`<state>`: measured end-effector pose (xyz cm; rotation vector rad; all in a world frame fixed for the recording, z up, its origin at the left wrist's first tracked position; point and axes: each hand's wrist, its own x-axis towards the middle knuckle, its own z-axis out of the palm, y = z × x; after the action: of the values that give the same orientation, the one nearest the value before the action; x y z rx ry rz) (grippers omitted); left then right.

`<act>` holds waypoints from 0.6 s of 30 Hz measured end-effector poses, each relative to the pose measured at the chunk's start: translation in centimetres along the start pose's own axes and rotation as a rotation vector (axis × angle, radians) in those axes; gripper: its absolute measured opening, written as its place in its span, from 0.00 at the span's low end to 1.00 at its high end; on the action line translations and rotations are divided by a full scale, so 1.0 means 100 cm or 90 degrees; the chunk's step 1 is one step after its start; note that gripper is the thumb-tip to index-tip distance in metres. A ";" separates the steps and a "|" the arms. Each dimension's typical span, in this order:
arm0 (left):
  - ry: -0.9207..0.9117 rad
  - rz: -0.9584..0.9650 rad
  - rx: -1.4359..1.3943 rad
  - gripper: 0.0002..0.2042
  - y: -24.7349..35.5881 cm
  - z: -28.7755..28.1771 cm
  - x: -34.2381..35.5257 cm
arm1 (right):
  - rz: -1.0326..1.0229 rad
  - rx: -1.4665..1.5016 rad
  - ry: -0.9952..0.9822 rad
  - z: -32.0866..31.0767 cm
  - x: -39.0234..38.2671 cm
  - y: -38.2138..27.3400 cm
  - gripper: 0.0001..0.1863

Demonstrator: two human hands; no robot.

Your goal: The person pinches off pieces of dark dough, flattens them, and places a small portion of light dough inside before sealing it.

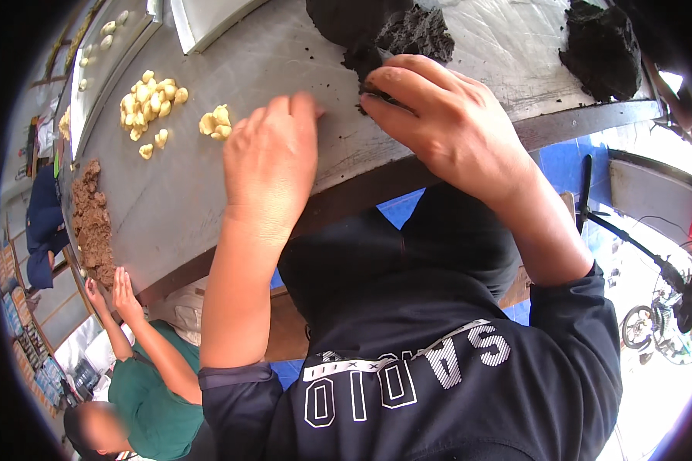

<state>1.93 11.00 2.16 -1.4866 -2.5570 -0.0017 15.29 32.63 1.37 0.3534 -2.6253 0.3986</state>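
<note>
My right hand [447, 123] reaches to the edge of a large crumbly mass of black dough [415, 34], its fingers closed on a bit of it. A small greyish tip shows by the index finger, too little to name. My left hand [271, 157] hovers over the metal table [200, 207] with its fingers curled under. Its index side is smeared by motion, and whatever may be inside is hidden. Beside that hand lies a small cluster of pale yellow lumps [216, 123]. Farther left is a bigger pile of the same pale yellow lumps [150, 104].
Another black dough lump [601, 50] sits at the table's right end. Brown dough [92, 223] lies along the left end, near the hands of a person in green [158, 376]. Metal trays [119, 58], one holding pale pieces, stand at the far left.
</note>
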 end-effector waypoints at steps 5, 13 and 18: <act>-0.042 -0.022 0.009 0.05 -0.007 -0.008 0.005 | 0.066 0.006 -0.090 0.012 0.009 -0.013 0.15; 0.031 -0.053 -0.620 0.15 -0.038 0.002 -0.059 | 0.085 0.271 -0.043 -0.003 -0.016 0.012 0.17; 0.402 -0.341 -1.182 0.17 -0.082 -0.001 -0.017 | 0.183 0.074 -0.052 -0.007 -0.009 -0.004 0.18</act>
<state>-4.29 5.40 2.70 -0.4798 -1.8334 -2.7848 16.41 32.69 1.61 0.0266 -2.7460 0.6454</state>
